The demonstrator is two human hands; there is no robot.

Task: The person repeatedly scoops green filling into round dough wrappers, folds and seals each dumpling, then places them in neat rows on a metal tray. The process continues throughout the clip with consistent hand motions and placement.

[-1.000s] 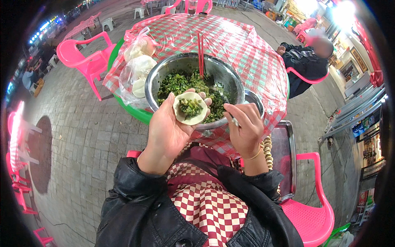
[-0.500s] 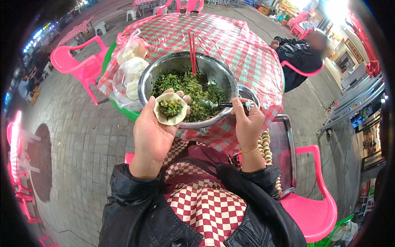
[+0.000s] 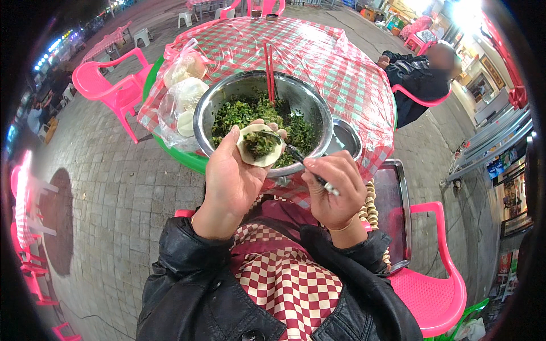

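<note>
On the fingers of my left hand [image 3: 230, 179] lies a round dumpling wrapper [image 3: 245, 157], cupped and topped with chopped green filling [image 3: 261, 145]. My right hand [image 3: 338, 190] grips the dark handle of a spoon [image 3: 297, 154]. The spoon's head is at the filling on the wrapper, partly covered by it. Behind both hands stands a large steel bowl [image 3: 323, 105] of the same green filling, with red chopsticks [image 3: 269, 71] leaning in it.
Plastic bags with stacked wrappers [image 3: 187, 94] lie left of the bowl on the checked tablecloth [image 3: 352, 74]. A small metal bowl [image 3: 348, 139] sits at its right. A tray [image 3: 395, 210] with rows of dumplings [image 3: 371, 207] rests on a pink chair [image 3: 429, 295]. Another person [image 3: 418, 77] sits at the right.
The spoon has come out of the bowl's filling and moved left onto the wrapper, tilting. My left hand has shifted right, and the heap on the wrapper looks larger.
</note>
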